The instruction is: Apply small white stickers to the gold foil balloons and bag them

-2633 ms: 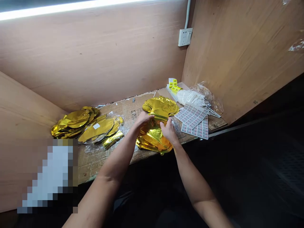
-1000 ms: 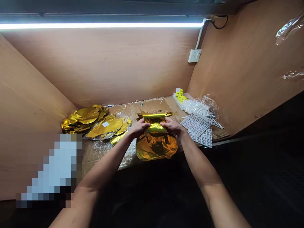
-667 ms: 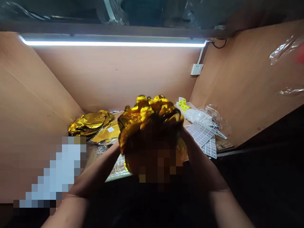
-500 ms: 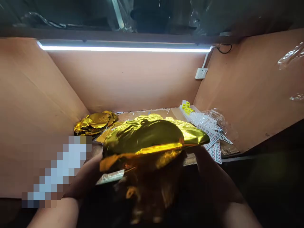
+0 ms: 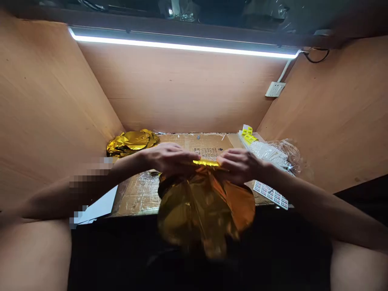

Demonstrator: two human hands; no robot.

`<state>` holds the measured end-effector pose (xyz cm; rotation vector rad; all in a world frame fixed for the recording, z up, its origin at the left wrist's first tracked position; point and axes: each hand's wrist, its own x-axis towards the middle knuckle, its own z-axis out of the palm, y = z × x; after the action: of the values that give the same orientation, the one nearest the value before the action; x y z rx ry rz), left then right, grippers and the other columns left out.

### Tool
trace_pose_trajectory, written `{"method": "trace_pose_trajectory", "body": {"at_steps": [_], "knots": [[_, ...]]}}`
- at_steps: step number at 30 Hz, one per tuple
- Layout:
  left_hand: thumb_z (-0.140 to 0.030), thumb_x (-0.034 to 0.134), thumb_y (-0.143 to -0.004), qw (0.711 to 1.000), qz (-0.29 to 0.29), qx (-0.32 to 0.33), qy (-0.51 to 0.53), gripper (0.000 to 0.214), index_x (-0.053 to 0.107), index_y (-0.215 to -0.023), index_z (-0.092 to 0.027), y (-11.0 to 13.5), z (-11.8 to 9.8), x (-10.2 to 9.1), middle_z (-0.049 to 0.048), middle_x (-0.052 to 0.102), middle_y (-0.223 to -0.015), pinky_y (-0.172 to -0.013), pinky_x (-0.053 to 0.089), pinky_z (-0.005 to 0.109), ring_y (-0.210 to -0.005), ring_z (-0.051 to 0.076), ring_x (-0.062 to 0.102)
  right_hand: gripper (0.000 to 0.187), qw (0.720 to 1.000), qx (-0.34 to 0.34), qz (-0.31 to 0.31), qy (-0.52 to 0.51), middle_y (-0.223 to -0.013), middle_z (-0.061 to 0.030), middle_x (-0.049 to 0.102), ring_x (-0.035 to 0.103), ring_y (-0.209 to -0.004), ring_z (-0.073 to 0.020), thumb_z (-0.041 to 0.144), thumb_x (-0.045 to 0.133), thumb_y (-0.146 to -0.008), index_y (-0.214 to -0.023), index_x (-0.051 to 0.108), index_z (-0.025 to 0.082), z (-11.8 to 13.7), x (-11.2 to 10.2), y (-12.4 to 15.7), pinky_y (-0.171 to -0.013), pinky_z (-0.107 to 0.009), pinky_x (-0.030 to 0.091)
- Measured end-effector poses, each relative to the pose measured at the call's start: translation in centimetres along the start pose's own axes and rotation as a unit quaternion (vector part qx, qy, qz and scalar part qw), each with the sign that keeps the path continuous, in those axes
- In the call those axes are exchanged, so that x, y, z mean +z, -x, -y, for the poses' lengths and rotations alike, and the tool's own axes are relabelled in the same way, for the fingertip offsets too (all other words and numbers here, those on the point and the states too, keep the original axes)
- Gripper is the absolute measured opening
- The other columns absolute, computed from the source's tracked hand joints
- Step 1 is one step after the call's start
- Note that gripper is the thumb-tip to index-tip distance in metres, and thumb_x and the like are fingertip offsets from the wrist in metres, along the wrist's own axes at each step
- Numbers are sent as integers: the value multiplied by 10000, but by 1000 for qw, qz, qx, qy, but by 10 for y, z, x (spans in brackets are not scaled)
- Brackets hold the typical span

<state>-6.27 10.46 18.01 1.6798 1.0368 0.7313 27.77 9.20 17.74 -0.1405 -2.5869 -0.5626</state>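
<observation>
Glossy, creased gold foil (image 5: 206,210) below the hands (image 5: 171,159) — behind them, matt cardboard (image 5: 141,196) and a smooth wooden panel (image 5: 188,91); to their right, shiny clear plastic wrap (image 5: 294,155) and matt paper label sheets (image 5: 270,193).

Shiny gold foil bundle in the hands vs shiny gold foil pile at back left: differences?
Pose: the shiny gold foil bundle hangs from the left hand and right hand; the shiny gold foil pile lies on the brown cardboard surface.
Shape: the bundle is gathered at the top and flares below; the pile is spread in loose, overlapping layers.
Shared: gold colour, foil sheen.
</observation>
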Motion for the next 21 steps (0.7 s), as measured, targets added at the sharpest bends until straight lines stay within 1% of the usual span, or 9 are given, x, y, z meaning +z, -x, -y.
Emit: {"method": "trace_pose_trajectory", "body": {"at_steps": [1, 4, 7, 10, 11, 14, 16, 19, 21], "knots": [[-66, 800, -715, 1000, 22, -1, -4, 244, 844, -862, -255, -3, -8, -1, 102, 810, -1020, -862, 635, 285, -1012, 255, 787, 216, 999, 22, -2, -39, -780, -7, 680, 600, -667, -128, 352, 627, -1059, -957, 793, 259, -10, -1, -4, -673, -260, 558], [-42, 782, -734, 1000, -9, -2, 13, 218, 834, -858, -213, -11, -22, -2, 99, 800, -1037, -852, 621, 282, -1096, 272, 771, 208, 982, 122, -28, -145, -818, -2, 644, 564, -632, -91, 311, 624, -1068, -1017, 821, 264, -30, -1, -11, -593, -224, 463], [-63, 719, -800, 996, -46, 11, 78, 255, 811, -1009, -176, -12, -17, 5, 80, 790, -960, -810, 623, 311, -1008, 272, 777, 271, 952, 188, -100, -218, -868, -25, 666, 645, -697, -102, 315, 612, -1072, -913, 821, 243, -28, 5, -14, -619, -228, 486], [-214, 778, -853, 978, -66, 73, 183, 457, 688, -1301, -215, -5, 3, 30, 57, 794, -1015, -769, 619, 311, -872, 224, 767, 252, 934, 217, -156, -236, -917, -52, 707, 706, -759, -142, 284, 650, -1043, -854, 816, 266, -12, 10, -16, -650, -264, 525], [-238, 838, -827, 975, -39, 94, 196, 560, 649, -1354, -217, -4, 13, 42, 73, 795, -1099, -826, 625, 325, -938, 234, 771, 220, 930, 226, -166, -236, -916, -57, 711, 707, -744, -152, 273, 676, -1022, -854, 818, 280, -6, 11, -15, -627, -273, 523], [-228, 948, -702, 965, 41, 148, 212, 610, 712, -1261, -160, -5, 44, 77, 120, 788, -1215, -960, 616, 365, -1083, 276, 759, 183, 927, 247, -165, -228, -813, -51, 664, 634, -599, -160, 235, 716, -975, -858, 827, 322, 5, 20, -10, -500, -300, 457], [-247, 936, -712, 970, 32, 146, 191, 490, 779, -1163, -136, -8, 65, 92, 108, 808, -1143, -946, 609, 350, -1046, 264, 760, 187, 921, 254, -154, -251, -782, -49, 642, 615, -564, -166, 240, 718, -968, -857, 829, 341, 6, 29, -4, -456, -305, 435], [-218, 934, -652, 971, 1, 125, 202, 420, 825, -1044, -113, -8, 92, 88, 87, 824, -1023, -881, 610, 331, -956, 255, 767, 143, 902, 281, -109, -308, -954, -87, 722, 727, -712, -200, 312, 718, -976, -972, 854, 358, 3, 44, 8, -538, -316, 564], [-188, 938, -571, 963, -56, 94, 244, 454, 833, -1004, -104, -9, 105, 61, 91, 828, -978, -823, 620, 340, -883, 259, 772, 220, 873, 360, -120, -307, -1202, -120, 744, 786, -913, -241, 374, 705, -992, -1168, 835, 351, 4, 53, 23, -716, -377, 666]]}}
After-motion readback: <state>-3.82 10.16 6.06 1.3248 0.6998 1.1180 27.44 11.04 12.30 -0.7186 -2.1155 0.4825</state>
